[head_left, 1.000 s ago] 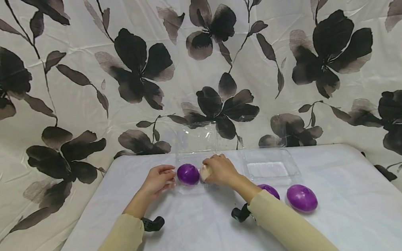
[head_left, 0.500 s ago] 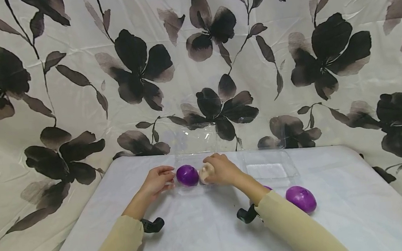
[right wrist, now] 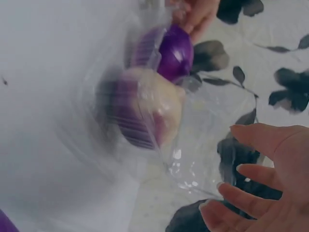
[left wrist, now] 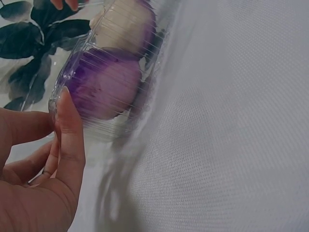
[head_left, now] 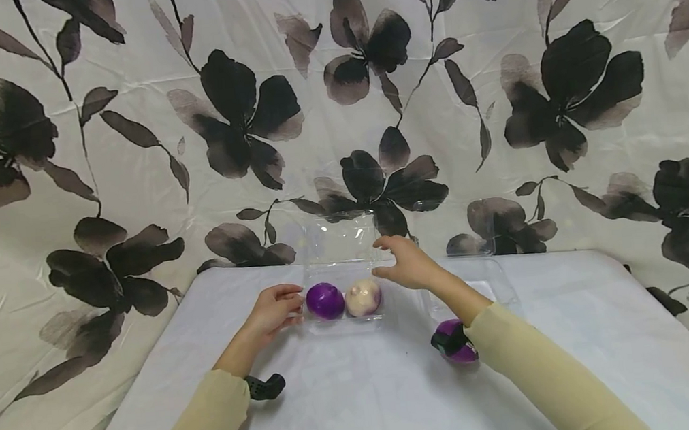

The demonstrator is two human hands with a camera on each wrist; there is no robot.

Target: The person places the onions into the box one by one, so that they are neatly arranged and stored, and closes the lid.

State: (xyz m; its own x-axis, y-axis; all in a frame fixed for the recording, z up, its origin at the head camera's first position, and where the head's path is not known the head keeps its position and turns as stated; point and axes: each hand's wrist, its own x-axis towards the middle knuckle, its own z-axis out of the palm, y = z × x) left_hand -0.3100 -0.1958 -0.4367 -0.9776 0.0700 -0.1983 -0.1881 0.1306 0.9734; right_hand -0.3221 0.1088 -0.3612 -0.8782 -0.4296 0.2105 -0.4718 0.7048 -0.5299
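Plainly the white cloth backdrop with grey-black flowers (head_left: 137,28) is largest, rising beyond the bare left hand (head_left: 275,310) and the bare right hand (head_left: 407,264). Under both hands spreads the white-covered bench (head_left: 361,405); its far edge lies just past their reach, with open room on the near side, between the beige sleeves (head_left: 196,419). Between the hands stands a clear rectangular plastic container (head_left: 348,321), its clear lid (head_left: 341,236) upright at the back; a second clear plastic container (head_left: 510,282) sits right of the right hand, partly behind the forearm (head_left: 452,294). The left hand pinches the first container's left end; the right hand holds nothing, fingers spread wide beside the other end. Loading looks partway: a glossy purple onion-like vegetable (head_left: 325,301) sits inside nearer the left hand, a cream-and-purple one (head_left: 363,298) beside it nearer the right, the lid not closed, and at least one loose purple vegetable (head_left: 464,354) remains outside below the right wrist, partly hidden by a black wrist mount (head_left: 445,343).
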